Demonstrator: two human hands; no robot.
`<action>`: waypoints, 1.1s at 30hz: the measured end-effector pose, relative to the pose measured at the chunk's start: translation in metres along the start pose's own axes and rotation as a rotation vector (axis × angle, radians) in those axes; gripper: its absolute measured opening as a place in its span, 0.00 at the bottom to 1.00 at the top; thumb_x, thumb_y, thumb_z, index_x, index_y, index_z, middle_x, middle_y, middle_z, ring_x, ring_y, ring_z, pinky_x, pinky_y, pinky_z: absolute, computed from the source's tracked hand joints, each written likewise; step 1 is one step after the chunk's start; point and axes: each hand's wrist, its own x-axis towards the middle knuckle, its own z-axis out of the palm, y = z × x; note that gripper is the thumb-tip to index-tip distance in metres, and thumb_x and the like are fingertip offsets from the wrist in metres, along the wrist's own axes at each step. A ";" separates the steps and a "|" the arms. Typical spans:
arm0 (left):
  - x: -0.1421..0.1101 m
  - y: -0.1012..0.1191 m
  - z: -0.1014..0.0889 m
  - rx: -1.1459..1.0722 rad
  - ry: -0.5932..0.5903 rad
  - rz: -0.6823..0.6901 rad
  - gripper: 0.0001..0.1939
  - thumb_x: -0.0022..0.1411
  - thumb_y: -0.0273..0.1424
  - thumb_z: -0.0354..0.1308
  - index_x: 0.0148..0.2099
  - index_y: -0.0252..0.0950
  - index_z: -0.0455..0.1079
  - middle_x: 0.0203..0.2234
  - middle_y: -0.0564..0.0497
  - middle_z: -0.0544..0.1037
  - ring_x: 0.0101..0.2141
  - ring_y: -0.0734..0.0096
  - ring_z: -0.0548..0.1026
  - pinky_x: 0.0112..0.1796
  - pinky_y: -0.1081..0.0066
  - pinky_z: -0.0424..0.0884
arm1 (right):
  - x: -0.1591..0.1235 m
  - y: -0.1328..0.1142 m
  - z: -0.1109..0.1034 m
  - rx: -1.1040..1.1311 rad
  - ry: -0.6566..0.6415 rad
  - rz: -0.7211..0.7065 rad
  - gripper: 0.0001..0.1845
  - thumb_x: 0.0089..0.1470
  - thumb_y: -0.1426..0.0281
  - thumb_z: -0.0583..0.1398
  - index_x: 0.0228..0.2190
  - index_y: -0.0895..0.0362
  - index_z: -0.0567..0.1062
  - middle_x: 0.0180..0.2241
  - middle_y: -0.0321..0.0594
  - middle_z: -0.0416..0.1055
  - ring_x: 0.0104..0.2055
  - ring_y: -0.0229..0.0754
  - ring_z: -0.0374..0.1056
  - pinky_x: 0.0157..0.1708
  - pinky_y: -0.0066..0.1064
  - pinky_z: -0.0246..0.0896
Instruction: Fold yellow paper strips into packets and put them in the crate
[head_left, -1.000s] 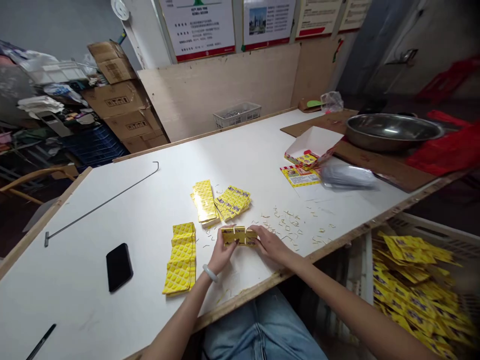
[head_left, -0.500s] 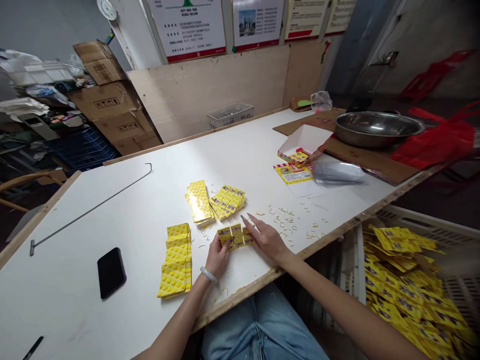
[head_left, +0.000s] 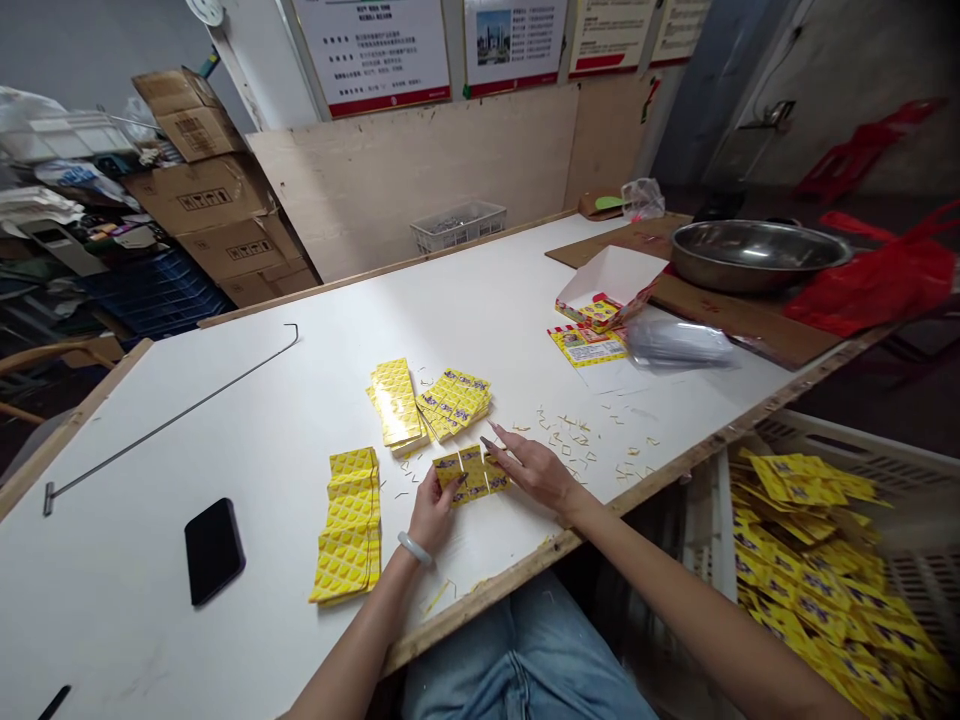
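My left hand [head_left: 435, 510], with a pale bangle at the wrist, pinches the left end of a short yellow strip of printed packets [head_left: 472, 486] with pale gaps between its sections. At the strip's right end is my right hand [head_left: 536, 472]; its upper fingers stretch left above the strip while the lower ones, partly hidden, seem to grip that end. Just beyond lie a fanned pile of yellow packets [head_left: 456, 402] and a stack of glossy yellow strips [head_left: 397, 400]. Left of my left hand rests a folded stack of yellow patterned strips [head_left: 346, 525].
Thin scraps [head_left: 570, 440] litter the white table [head_left: 285, 420]. Left are a phone [head_left: 214, 552] and a long metal rod [head_left: 180, 415]. Farther right stand an opened box [head_left: 611, 285], clear plastic sleeves [head_left: 679, 345] and a metal basin [head_left: 757, 258]. A crate [head_left: 810, 435] of yellow packets sits beside me.
Both hands stay at the strip, which now lies a little flatter and shows more of its right section. The right fingers have shifted slightly. The view has moved a little.
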 end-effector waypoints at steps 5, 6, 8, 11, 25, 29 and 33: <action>-0.001 -0.002 0.003 -0.003 -0.010 -0.005 0.16 0.57 0.39 0.58 0.45 0.35 0.65 0.44 0.43 0.75 0.44 0.61 0.73 0.45 0.62 0.70 | 0.003 0.010 0.000 0.070 0.014 -0.043 0.25 0.58 0.78 0.52 0.57 0.56 0.62 0.60 0.52 0.56 0.59 0.50 0.57 0.48 0.40 0.66; -0.003 -0.002 0.004 0.002 -0.014 -0.004 0.16 0.58 0.39 0.57 0.45 0.35 0.64 0.44 0.43 0.74 0.45 0.61 0.73 0.46 0.62 0.69 | 0.003 0.011 -0.002 0.081 0.030 -0.051 0.24 0.58 0.77 0.52 0.56 0.55 0.64 0.60 0.51 0.56 0.60 0.50 0.54 0.49 0.42 0.65; -0.004 0.002 0.003 0.016 -0.034 -0.002 0.17 0.59 0.40 0.56 0.46 0.35 0.63 0.46 0.43 0.74 0.46 0.61 0.72 0.47 0.61 0.69 | 0.001 0.008 -0.006 0.091 0.078 -0.063 0.22 0.58 0.77 0.53 0.53 0.53 0.67 0.59 0.48 0.58 0.62 0.50 0.51 0.52 0.45 0.62; 0.012 0.027 -0.008 0.059 -0.135 -0.008 0.20 0.57 0.42 0.57 0.47 0.35 0.63 0.45 0.42 0.74 0.45 0.60 0.73 0.46 0.60 0.70 | 0.007 0.001 -0.014 0.103 0.174 -0.045 0.20 0.57 0.78 0.53 0.50 0.52 0.69 0.54 0.46 0.64 0.60 0.48 0.54 0.54 0.46 0.58; 0.211 0.118 -0.012 0.573 -0.162 0.001 0.38 0.30 0.42 0.73 0.45 0.32 0.68 0.52 0.32 0.67 0.59 0.38 0.55 0.56 0.45 0.53 | 0.124 0.072 0.059 0.541 0.020 0.902 0.04 0.49 0.70 0.61 0.27 0.57 0.69 0.24 0.38 0.68 0.32 0.43 0.64 0.39 0.35 0.54; 0.180 0.122 -0.026 0.488 0.119 0.130 0.44 0.45 0.49 0.65 0.59 0.36 0.55 0.64 0.37 0.47 0.64 0.49 0.42 0.60 0.52 0.46 | 0.117 0.074 0.036 0.635 0.126 0.935 0.08 0.54 0.63 0.56 0.30 0.55 0.67 0.28 0.34 0.69 0.32 0.39 0.64 0.37 0.30 0.56; 0.119 0.121 -0.004 0.151 0.294 0.096 0.34 0.60 0.52 0.46 0.62 0.39 0.48 0.58 0.37 0.60 0.55 0.56 0.65 0.49 0.57 0.68 | 0.105 0.049 -0.007 0.718 0.330 0.978 0.13 0.58 0.59 0.50 0.33 0.55 0.64 0.31 0.36 0.68 0.33 0.38 0.65 0.34 0.27 0.59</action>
